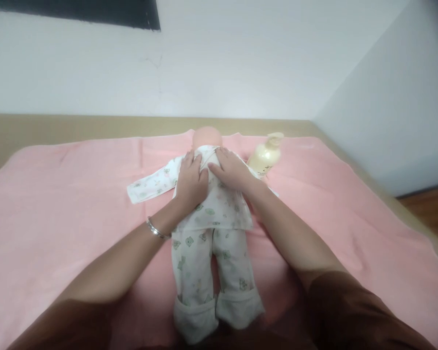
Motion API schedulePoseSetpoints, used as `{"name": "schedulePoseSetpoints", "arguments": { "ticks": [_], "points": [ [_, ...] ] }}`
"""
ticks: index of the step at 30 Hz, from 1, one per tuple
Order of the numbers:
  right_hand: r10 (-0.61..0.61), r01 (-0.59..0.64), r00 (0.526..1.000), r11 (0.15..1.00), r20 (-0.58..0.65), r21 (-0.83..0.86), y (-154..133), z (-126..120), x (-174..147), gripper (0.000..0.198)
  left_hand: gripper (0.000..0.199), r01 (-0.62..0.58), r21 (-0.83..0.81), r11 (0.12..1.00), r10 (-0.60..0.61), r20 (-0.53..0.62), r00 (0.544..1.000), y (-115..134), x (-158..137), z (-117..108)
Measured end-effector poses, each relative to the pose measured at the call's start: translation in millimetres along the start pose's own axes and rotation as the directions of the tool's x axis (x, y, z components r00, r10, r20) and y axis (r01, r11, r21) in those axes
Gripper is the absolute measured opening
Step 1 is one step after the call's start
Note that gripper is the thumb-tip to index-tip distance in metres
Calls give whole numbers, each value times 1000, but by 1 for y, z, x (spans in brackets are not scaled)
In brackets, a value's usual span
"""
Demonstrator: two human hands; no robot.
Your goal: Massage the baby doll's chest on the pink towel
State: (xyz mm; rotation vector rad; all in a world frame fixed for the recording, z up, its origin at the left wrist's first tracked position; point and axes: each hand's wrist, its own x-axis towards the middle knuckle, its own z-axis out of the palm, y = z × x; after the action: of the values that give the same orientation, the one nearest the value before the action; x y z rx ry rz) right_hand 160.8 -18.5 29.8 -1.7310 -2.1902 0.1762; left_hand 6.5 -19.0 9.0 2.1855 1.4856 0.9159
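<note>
A baby doll [207, 136] lies on a pink blanket [95, 180], its head toward the wall. It wears a white printed top [219, 211] and matching trousers [193, 265] with turned-up cuffs. My left hand [193, 177] rests flat on the left side of the upper top, fingers pointing to the doll's head. Across from it, my right hand [230, 169] lies on the right side near the shoulder, thumb stretched toward the left thumb. Neither hand grips anything that I can see. One sleeve [153, 182] spreads out to the left; the other is mostly behind my right arm.
A pale yellow pump bottle [265, 156] leans on the blanket just right of the doll. Behind the blanket run a tan surface edge [131, 125] and a white wall [241, 58]. Another wall stands on the right, with brown floor [430, 209] below it.
</note>
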Motion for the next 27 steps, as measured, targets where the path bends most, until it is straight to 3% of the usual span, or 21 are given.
{"name": "schedulePoseSetpoints", "arguments": {
  "ticks": [8, 14, 20, 27],
  "points": [
    [91, -105, 993, 972, -76, -209, -29, -5, -17, 45, 56, 64, -8, 998, -64, 20, 998, -12, 17, -8],
    [47, -59, 998, 930, -42, -364, -47, -9, -32, 49, 59, 60, 19, 998, -61, 34, 998, -19, 22, -7],
    [87, -97, 994, 978, -64, -182, -32, -2, -19, 50, 47, 20, 69, 997, -20, -5, 1000, -20, 21, -5],
    [153, -156, 986, 987, -62, -43, -11, 6, 2, 57, 42, -199, 225, 954, 216, -57, 975, -9, 4, 2]
  ]
}}
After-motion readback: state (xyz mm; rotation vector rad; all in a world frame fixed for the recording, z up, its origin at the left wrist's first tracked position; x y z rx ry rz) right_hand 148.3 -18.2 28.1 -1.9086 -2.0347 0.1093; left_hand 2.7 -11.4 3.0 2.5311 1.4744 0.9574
